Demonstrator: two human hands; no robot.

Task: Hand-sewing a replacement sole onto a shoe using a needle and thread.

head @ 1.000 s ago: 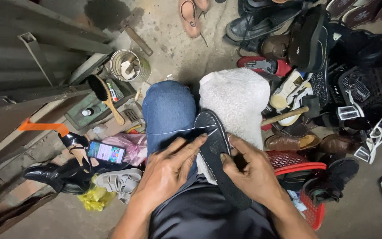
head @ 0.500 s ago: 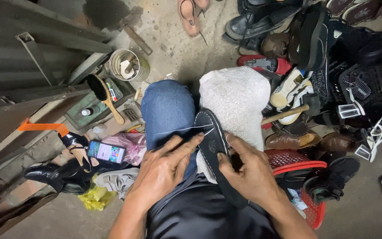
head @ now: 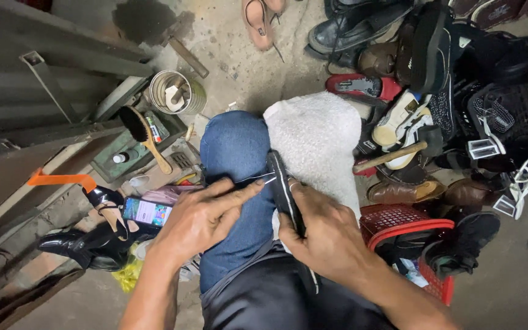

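Black rubber is what both hands are working on: a dark flat shoe sole (head: 283,189) stands on edge at the centre of the frame, resting on the blue-denim knee (head: 236,153) beside a lump of white fuzzy cloth (head: 316,134). Right hand (head: 325,235) is wrapped around the near end of the sole, fingers curled shut on it, thumb pressed along its edge. Left hand (head: 206,214) lies on the denim just left of it, fingers half extended and pinched together on a thin pale thread (head: 255,179) drawn taut across to the sole. The two hands sit close but not touching. At centre left, a smartphone with a lit screen (head: 146,212) lies flat near a glossy black high-heeled shoe (head: 90,241). Above it, a wooden-handled black brush (head: 143,133) rests on a green rectangular tin (head: 126,156), and a round open metal can (head: 177,91) stands at upper centre-left. A bright orange strip (head: 59,179) lies at the left edge. On the right, a red plastic basket (head: 417,235) sits below a wooden-handled hammer (head: 398,153) among heaped shoes.
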